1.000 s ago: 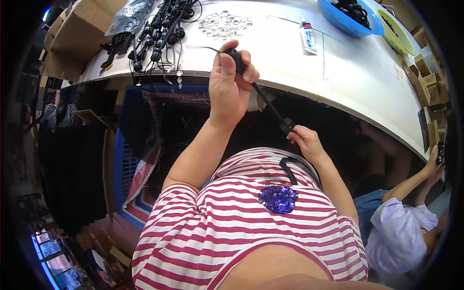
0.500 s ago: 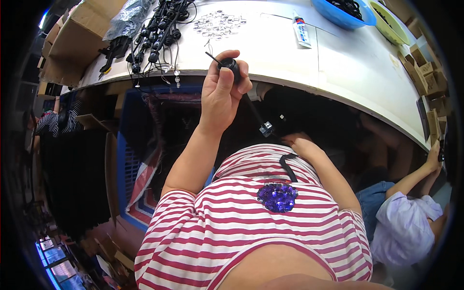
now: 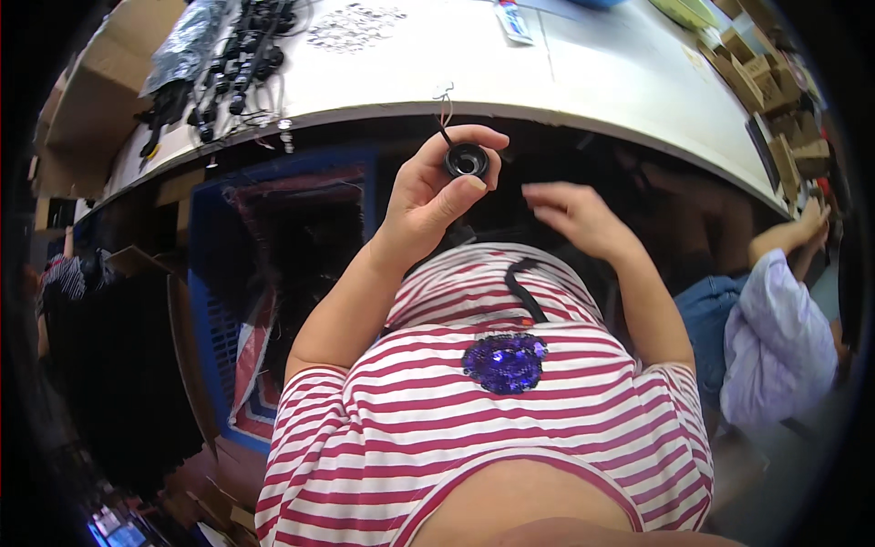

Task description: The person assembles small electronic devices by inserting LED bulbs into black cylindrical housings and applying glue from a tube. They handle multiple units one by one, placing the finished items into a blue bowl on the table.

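Cord [image 3: 445, 134], thin and black, comes out beside a small round black cap [image 3: 467, 161] with a shiny middle. The left hand [image 3: 427, 196] has the cap, with its thumb and fingers bent snugly around it. The cap is up in the air, near the front edge of the white table [image 3: 611, 77]. The right hand [image 3: 579, 219] is near it, a little apart, with its fingers loosely out and its grip open, and it looks to hold nothing. On the table are shiny little bits [image 3: 355, 27], a tube [image 3: 514, 23] and a bunch of black cords [image 3: 241, 56].
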A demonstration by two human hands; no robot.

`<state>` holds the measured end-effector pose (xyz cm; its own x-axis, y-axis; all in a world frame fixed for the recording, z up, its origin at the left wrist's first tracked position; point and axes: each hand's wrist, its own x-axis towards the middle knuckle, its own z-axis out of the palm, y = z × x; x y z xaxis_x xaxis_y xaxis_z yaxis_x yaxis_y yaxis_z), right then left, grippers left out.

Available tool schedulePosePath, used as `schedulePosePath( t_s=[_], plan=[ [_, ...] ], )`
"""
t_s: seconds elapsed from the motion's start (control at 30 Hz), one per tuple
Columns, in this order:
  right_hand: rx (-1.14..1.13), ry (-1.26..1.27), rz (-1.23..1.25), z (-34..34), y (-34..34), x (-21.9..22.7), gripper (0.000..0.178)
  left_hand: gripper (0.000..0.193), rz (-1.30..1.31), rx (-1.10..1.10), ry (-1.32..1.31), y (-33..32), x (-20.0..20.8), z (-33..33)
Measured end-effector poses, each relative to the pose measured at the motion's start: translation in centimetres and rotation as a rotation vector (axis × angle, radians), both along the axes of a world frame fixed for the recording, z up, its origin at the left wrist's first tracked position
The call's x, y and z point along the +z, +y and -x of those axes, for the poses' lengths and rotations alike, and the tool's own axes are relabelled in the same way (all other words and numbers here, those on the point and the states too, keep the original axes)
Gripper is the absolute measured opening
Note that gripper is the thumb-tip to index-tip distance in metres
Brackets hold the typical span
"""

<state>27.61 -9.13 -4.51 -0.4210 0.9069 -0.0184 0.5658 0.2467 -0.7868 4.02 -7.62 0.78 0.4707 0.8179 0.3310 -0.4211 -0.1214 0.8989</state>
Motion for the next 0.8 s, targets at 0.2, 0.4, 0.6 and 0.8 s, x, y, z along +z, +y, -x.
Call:
schedulePosePath(
  t_s=[0.2, 0.4, 0.6, 0.8],
  plan=[
    [-0.063, 0.357, -0.399, 2.5, 1.3, 5.7, 0.024, 0.034, 0.046, -0.076, 0.082, -0.3, -4.2, -2.8],
    [-0.058, 0.433, -0.160, 3.1, 1.6, 3.9, 0.009, 0.035, 0.009, -0.067, 0.188, 0.0, -7.3, -4.2],
    [-0.166, 0.673, -0.167, 4.0, 1.5, 2.5, 0.008, 0.032, 0.094, -0.157, 0.119, 0.1, -9.8, -4.4],
    [-0.100, 0.408, -0.056, 5.3, 1.9, 2.3, 0.009, 0.041, -0.062, -0.094, 0.347, 0.6, -10.8, -3.4]
  ],
)
